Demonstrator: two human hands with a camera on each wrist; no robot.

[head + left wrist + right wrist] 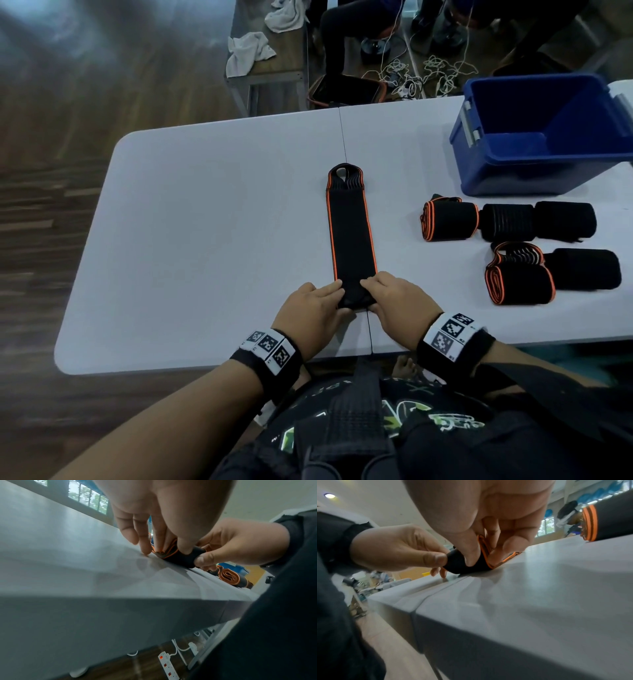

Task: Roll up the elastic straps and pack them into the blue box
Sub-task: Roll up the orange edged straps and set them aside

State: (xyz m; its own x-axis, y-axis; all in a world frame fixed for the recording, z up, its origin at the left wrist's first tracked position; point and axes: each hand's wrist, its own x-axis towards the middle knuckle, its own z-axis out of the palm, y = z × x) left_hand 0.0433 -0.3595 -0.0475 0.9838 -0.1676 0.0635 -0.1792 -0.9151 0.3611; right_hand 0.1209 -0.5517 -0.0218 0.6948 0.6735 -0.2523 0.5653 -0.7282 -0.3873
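A black elastic strap (351, 233) with orange edges lies flat down the middle of the white table (205, 222), its loop end far from me. Its near end is curled into a small roll (178, 557) (465, 562). My left hand (317, 305) (164, 539) pinches the roll's left side and my right hand (394, 296) (484, 543) pinches its right side, thumbs behind and fingers on top. The blue box (548, 137) stands at the far right with nothing visible inside it.
Several rolled straps (507, 246) lie in two rows right of my hands, in front of the box. One roll (599, 523) shows close by in the right wrist view. The table's near edge is just under my wrists. Cables and towels lie beyond the table.
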